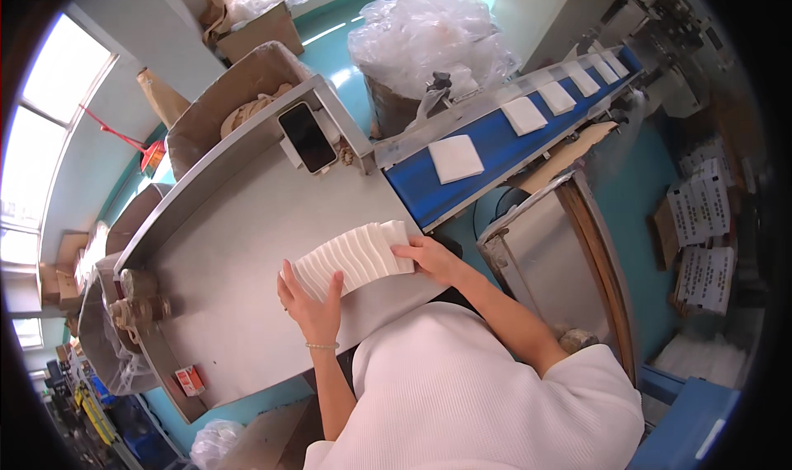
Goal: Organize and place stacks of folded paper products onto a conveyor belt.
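Observation:
A row of white folded napkins (353, 259), packed side by side into a slightly curved stack, lies between my hands above the metal table (239, 321). My left hand (313, 311) cups the stack's left end, with the thumb along the near side and the fingers around the end. At the opposite end, my right hand (434, 259) grips the last napkins, thumb on top; its other fingers are partly hidden. Beyond my right hand, several single white napkins (455, 158) lie spaced out on a blue conveyor belt (495, 158) that meets the table's far right edge.
A smartphone (308, 138) rests at the table's far edge. Raised metal rims (223, 169) border the table; a small red-and-white box (190, 381) sits at its near left corner. Plastic bags (433, 37) bulge behind the belt. To my right stands a wood-edged tray (569, 264).

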`<action>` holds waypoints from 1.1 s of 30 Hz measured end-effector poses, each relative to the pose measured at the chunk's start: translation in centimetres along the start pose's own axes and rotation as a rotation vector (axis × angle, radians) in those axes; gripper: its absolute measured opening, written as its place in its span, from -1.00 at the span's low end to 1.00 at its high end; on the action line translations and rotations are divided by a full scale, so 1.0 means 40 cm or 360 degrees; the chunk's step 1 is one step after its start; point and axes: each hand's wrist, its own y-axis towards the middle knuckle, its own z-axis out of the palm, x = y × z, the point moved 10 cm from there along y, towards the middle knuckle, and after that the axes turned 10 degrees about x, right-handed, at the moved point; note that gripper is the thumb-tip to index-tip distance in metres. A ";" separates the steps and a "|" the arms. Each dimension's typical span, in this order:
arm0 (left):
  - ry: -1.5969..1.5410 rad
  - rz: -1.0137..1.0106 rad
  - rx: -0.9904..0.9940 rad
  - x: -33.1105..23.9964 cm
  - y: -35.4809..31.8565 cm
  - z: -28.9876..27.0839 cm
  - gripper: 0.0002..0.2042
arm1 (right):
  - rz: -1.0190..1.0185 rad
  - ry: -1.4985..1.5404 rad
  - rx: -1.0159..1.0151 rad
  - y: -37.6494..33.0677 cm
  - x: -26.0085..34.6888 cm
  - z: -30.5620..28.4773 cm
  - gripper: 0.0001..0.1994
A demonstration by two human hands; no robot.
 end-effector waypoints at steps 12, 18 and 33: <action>-0.0023 0.0037 0.0031 -0.059 -0.010 0.032 -0.02 | -0.0474 -0.0414 -0.0147 0.010 0.107 0.036 -0.58; 0.0064 -0.0013 -0.0011 -0.036 -0.009 0.022 0.00 | 0.0084 0.0329 0.0100 0.010 -0.010 0.011 -0.65; 0.0129 0.0011 0.0011 -0.079 -0.008 0.053 -0.01 | -0.0250 -0.0390 -0.0015 0.001 0.092 0.065 -0.65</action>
